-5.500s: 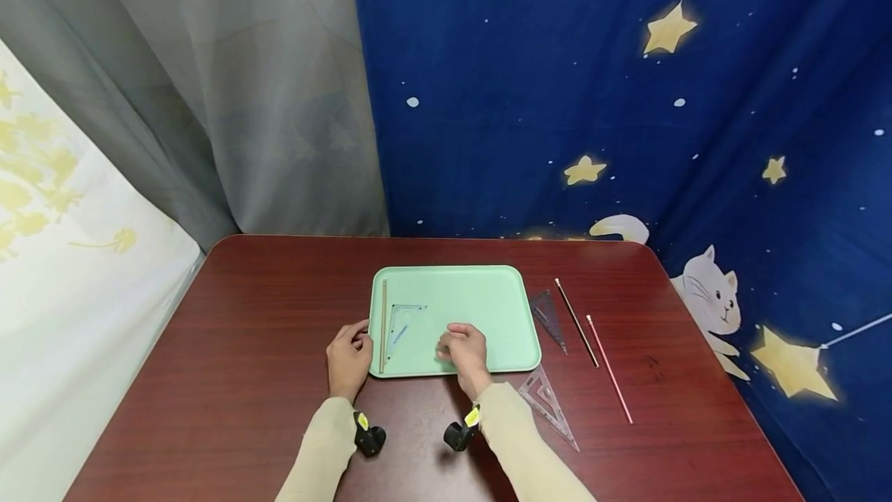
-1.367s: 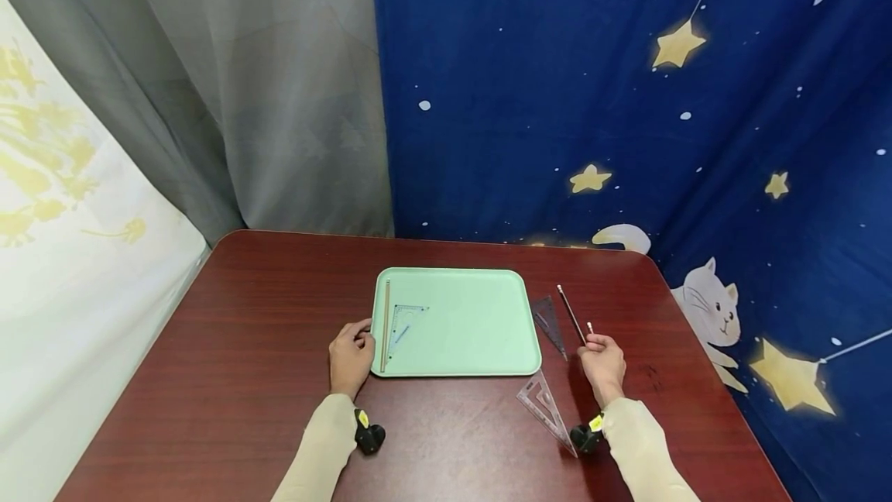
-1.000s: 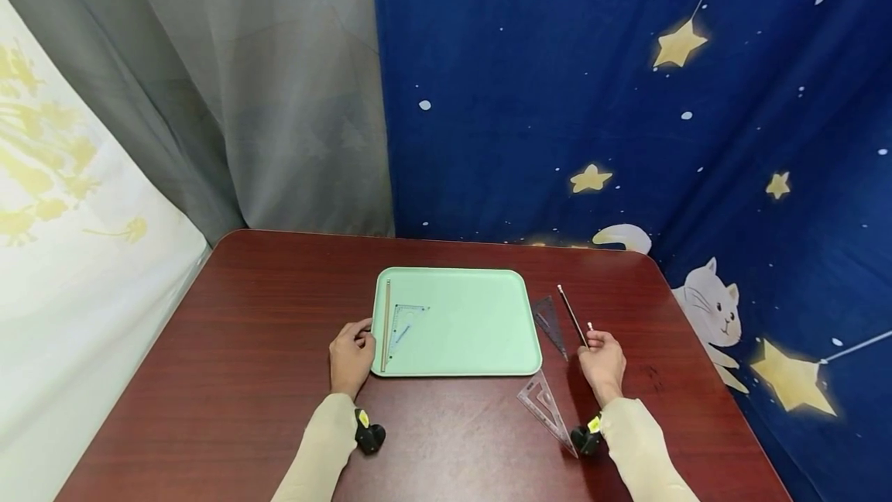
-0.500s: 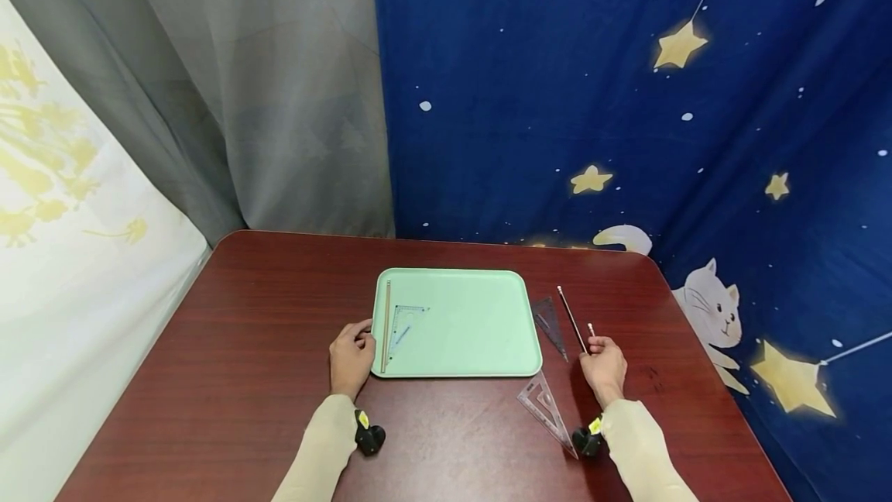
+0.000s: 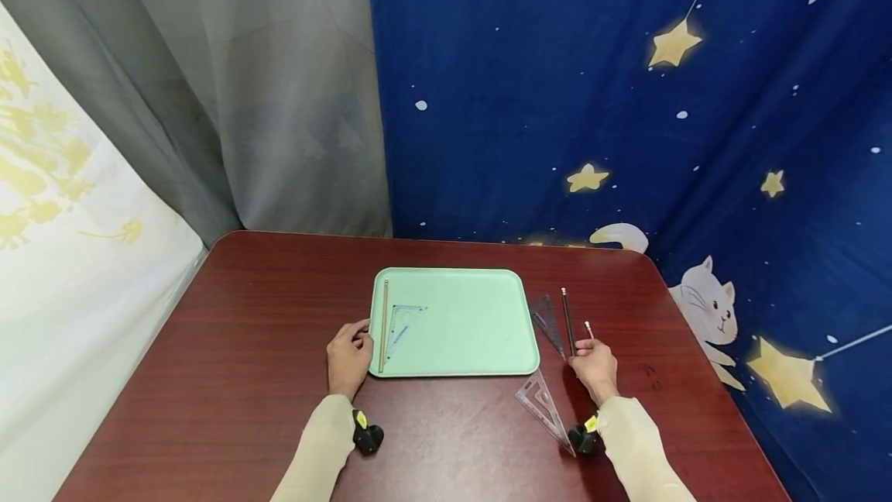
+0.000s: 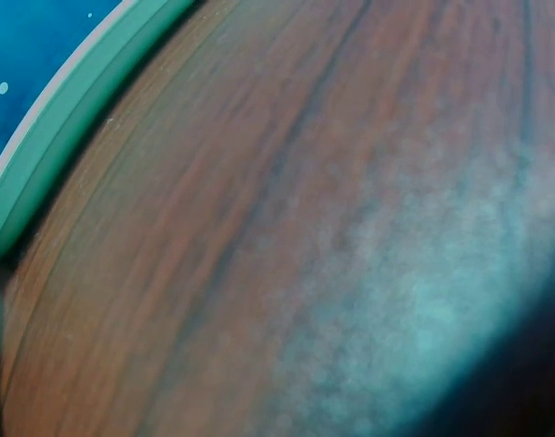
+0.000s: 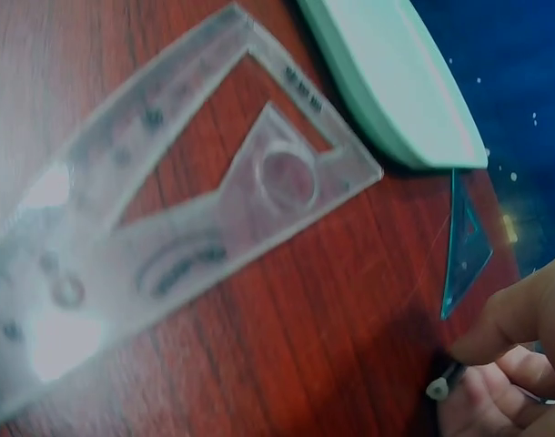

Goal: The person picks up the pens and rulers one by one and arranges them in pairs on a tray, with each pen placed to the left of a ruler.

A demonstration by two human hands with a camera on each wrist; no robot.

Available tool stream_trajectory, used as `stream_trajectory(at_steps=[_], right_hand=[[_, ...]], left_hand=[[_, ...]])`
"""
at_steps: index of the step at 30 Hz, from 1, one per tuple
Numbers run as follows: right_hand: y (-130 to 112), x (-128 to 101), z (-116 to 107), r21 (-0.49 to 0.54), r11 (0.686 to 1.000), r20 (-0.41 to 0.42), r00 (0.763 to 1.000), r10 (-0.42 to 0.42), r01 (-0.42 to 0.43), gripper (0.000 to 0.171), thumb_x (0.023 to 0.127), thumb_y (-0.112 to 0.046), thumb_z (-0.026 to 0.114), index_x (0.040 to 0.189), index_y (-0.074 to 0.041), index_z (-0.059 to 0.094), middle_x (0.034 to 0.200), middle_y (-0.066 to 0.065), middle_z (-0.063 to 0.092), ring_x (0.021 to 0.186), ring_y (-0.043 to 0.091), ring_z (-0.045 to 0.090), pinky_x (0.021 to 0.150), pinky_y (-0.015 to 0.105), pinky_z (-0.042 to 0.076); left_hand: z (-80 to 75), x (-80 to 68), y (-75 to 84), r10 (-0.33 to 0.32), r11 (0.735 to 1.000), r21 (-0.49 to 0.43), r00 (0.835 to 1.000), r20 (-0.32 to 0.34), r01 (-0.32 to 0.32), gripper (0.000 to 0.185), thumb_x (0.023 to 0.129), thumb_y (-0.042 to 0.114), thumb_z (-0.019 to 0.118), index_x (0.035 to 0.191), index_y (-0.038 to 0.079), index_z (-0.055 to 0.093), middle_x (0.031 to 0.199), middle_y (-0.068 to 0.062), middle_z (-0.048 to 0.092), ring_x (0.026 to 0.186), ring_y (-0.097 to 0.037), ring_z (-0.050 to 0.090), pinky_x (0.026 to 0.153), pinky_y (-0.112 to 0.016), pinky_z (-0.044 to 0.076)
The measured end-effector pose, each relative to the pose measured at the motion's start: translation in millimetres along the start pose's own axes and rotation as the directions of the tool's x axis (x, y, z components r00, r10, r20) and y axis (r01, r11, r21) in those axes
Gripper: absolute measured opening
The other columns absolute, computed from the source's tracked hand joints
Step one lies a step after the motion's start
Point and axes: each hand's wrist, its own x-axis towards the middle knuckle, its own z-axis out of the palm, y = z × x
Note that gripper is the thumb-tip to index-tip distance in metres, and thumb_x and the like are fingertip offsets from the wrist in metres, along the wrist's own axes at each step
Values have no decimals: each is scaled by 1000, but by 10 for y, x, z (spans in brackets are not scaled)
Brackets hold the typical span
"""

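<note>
My right hand [image 5: 594,369] pinches a black pencil [image 5: 568,322] between thumb and fingers, right of the tray. In the right wrist view the pencil's pale-tipped end [image 7: 439,389] pokes out below the fingers. Beside that hand lies a red pencil [image 5: 588,328], mostly hidden by it; only its white-tipped end shows. My left hand [image 5: 348,360] grips the left rim of a pale green tray [image 5: 467,324], fingers curled at the edge. A natural-wood pencil [image 5: 384,324] and a clear set square [image 5: 393,325] with blue marks lie in the tray's left part.
Between tray and right hand lies a dark translucent set square [image 5: 545,318]. A larger clear pinkish set square [image 7: 300,168] lies nearer, by the tray's front right corner. All rest on a reddish-brown table [image 5: 279,293]; curtains hang behind it.
My right hand left the tray's middle and reached the pencils at the right. Just now it has shifted slightly left, and the black pencil has swung more upright in view. My left hand stays put.
</note>
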Motion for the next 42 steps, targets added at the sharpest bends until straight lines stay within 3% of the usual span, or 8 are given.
stream_trajectory(at_steps=[3, 9, 16, 23, 27, 35, 42], right_hand=[[-35, -14, 13, 32, 999, 22, 1000, 10, -11, 33, 70, 1, 64, 102, 8, 64, 89, 21, 67, 62, 16, 59, 55, 23, 47], [-66, -28, 15, 152, 984, 98, 992, 75, -89, 37, 73, 3, 61, 109, 10, 62, 97, 23, 68, 65, 7, 57, 57, 21, 46], [-82, -50, 11, 361, 916, 218, 971, 102, -177, 48, 73, 12, 52, 120, 18, 50, 97, 24, 64, 60, 4, 54, 53, 21, 49], [-79, -86, 12, 459, 853, 292, 949, 118, -247, 51, 77, 11, 50, 127, 17, 45, 86, 3, 65, 66, 3, 56, 57, 20, 51], [-86, -103, 15, 504, 819, 323, 939, 117, -275, 53, 79, 11, 49, 131, 17, 42, 85, 0, 63, 69, 4, 57, 60, 19, 51], [-137, -130, 58, 533, 800, 341, 935, 95, -276, 55, 80, 9, 50, 134, 15, 41, 90, 1, 65, 73, 3, 57, 63, 20, 51], [-199, -187, 109, 528, 806, 359, 930, 74, -268, 55, 82, 9, 48, 136, 13, 41, 119, 19, 58, 78, 3, 56, 65, 20, 50]], left_hand=[[-6, -1, -8, -1, 1000, 0, 1000, -5, 1, 28, 88, 5, 54, 111, 7, 71, 96, -8, 67, 86, -20, 67, 75, -32, 56], [-5, -9, -2, 16, 1000, 1, 1000, -13, -16, 28, 88, 3, 54, 110, 6, 71, 95, -9, 68, 84, -22, 67, 73, -29, 56], [-26, -3, 37, 8, 1000, 4, 1000, 9, -8, 29, 89, 2, 53, 112, 5, 70, 96, -11, 67, 86, -23, 67, 76, -34, 56], [-26, -7, 32, 11, 1000, 2, 1000, 7, -11, 29, 89, 2, 53, 112, 4, 70, 97, -11, 67, 86, -23, 67, 76, -35, 56], [-23, -10, 26, 11, 1000, 6, 1000, 7, -11, 29, 89, 3, 53, 112, 5, 70, 97, -10, 67, 86, -22, 67, 75, -33, 56], [-23, -6, 29, 24, 1000, -1, 1000, 2, -24, 29, 89, 2, 53, 112, 4, 70, 97, -11, 67, 86, -23, 67, 76, -36, 56], [-23, -9, 30, 17, 1000, -2, 1000, 8, -17, 29, 88, 2, 53, 112, 4, 70, 97, -11, 67, 87, -23, 67, 76, -36, 56]])
